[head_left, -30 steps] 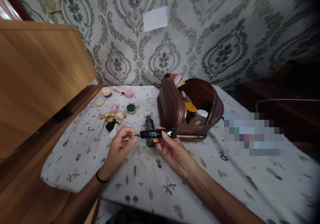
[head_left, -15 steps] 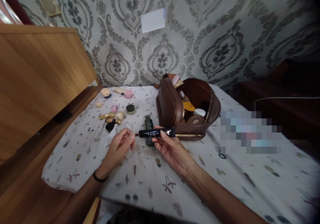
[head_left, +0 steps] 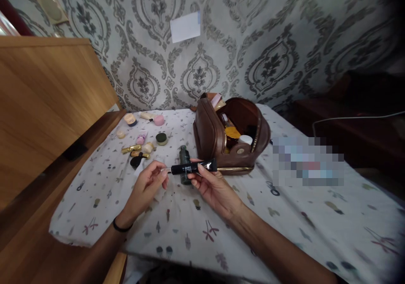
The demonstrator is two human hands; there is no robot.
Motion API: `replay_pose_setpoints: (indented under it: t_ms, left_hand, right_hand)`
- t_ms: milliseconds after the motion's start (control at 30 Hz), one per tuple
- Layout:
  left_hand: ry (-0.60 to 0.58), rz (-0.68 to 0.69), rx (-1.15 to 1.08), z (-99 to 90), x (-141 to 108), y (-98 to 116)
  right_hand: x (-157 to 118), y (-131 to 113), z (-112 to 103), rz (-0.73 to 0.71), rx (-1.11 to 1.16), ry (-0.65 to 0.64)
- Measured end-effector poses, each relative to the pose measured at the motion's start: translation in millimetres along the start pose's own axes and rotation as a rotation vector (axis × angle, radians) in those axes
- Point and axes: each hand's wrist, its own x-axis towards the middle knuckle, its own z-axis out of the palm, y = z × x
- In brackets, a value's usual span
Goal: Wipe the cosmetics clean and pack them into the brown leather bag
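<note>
My right hand (head_left: 218, 191) grips a glossy black cosmetic tube (head_left: 182, 168) with small white lettering, held level with its tip to the left. At that tip, the fingers of my left hand (head_left: 146, 187) pinch a small clear cap (head_left: 166, 170), partly hidden by the fingertips. Behind the tube is a dark green bottle (head_left: 183, 152), whose middle is covered by the tube. Something white and thin shows under my left hand; I cannot tell what it is. Just right of the bottle stands an open brown toiletry bag (head_left: 207, 128) with several items in it.
Left on the patterned cloth (head_left: 177, 233) lie a green-lidded jar (head_left: 161, 139), a pink jar (head_left: 158, 120), a gold tube (head_left: 131, 149), a lilac tube (head_left: 142, 137) and other small cosmetics. A wooden cabinet (head_left: 53, 102) borders the left. A blurred patch (head_left: 308, 161) covers something at right.
The whole view has shifted slightly, so everything appears a little further left. Both hands keep their hold on the tube and its clear cap, with the tube tilted slightly more.
</note>
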Motion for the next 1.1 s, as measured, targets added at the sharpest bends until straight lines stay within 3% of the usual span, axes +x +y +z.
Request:
replay_pose_setpoints:
  t_ms: [300,467,633,800,967,1100]
  left_hand:
    - [0.056,-0.013,0.031,-1.7,1,-3]
    - [0.134,0.166,0.339,-5.8,7,16]
    - [-0.072,0.415,0.54,12.1,14,51]
    - [-0.363,0.485,0.658,30.8,18,75]
    - [-0.408,0.63,0.793,29.4,27,91]
    - [-0.396,0.665,0.835,13.7,40,118]
  right_hand:
    - [-1,-1,1,-0.007,-0.001,-0.003]
    - [-2,4,0,-0.044,-0.108,-0.026]
    - [-5,11,-1,-0.208,-0.37,-0.148]
    - [-9,12,1,-0.388,-0.519,-0.284]
    - [-14,13,5,-0.356,-0.458,-0.361]
    - [-14,7,7,-0.287,-0.344,-0.256]
